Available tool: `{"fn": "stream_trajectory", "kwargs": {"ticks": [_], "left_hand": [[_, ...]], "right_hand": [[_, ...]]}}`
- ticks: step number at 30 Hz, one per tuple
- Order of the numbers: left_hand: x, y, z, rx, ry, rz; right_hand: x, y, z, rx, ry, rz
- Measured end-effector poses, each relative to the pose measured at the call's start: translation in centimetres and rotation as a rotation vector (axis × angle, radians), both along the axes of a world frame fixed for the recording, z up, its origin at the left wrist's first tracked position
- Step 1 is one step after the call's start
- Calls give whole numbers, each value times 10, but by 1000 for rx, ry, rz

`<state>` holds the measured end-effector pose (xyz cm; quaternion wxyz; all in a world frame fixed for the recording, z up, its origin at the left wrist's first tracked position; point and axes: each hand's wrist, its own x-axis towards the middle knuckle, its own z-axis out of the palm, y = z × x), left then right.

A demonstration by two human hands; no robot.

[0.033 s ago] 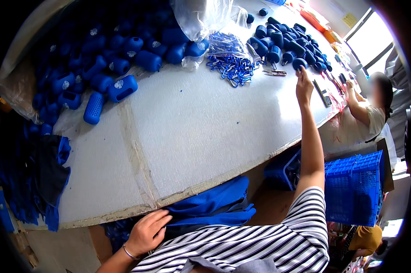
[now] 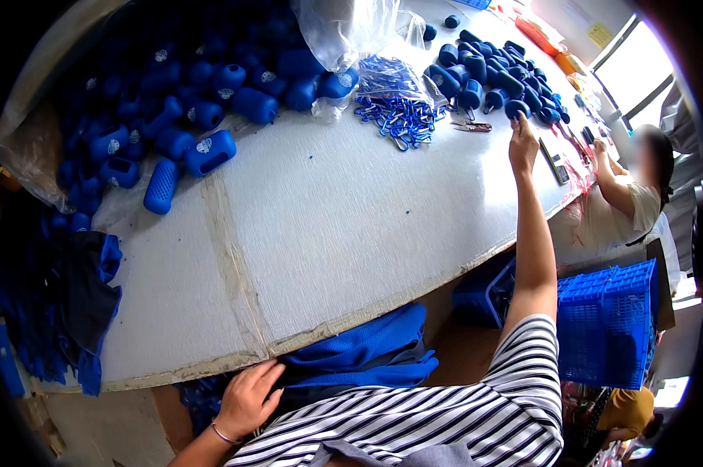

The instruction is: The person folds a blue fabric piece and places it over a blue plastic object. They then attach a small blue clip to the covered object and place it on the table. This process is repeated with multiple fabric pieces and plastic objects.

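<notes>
My right hand point(image 2: 524, 145) reaches across the table to a pile of dark blue cylindrical cases point(image 2: 507, 81). Its fingers are pinched together at the near end of one dark blue cylindrical case point(image 2: 516, 108) on the pile's near edge; the exact grip is partly hidden. Down by the table's front edge, my left hand point(image 2: 250, 395) lies with fingers stretched out, holding nothing. Beside it is blue mesh fabric point(image 2: 359, 346), bundled between the table and my body.
Brighter blue slotted holders point(image 2: 211, 152) are heaped at left. Small blue carabiners point(image 2: 398, 124) spill from a clear bag. Metal snips point(image 2: 473, 126) and a dark flat tool point(image 2: 553, 161) lie near my right hand. A blue crate point(image 2: 606, 323) stands right; a person point(image 2: 620, 191) works beyond.
My left fingertips have drawn back slightly to the left over the fabric. My right hand has shifted very slightly right, still at the same cylindrical case.
</notes>
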<state>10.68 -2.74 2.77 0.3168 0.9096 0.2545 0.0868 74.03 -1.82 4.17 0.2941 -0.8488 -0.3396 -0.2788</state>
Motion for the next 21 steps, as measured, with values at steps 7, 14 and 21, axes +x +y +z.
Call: {"fn": "stream_trajectory", "kwargs": {"ticks": [7,14,21], "left_hand": [[-19,-7,-34,164,-45,192],[-25,2,-20,148,-45,82],[-36,4,-35,326,-60,47]], "right_hand": [[64,26,-38,-462,291,-77],[15,7,-23,-369,185,246],[-130,-23,-6,-297,586,783]]}}
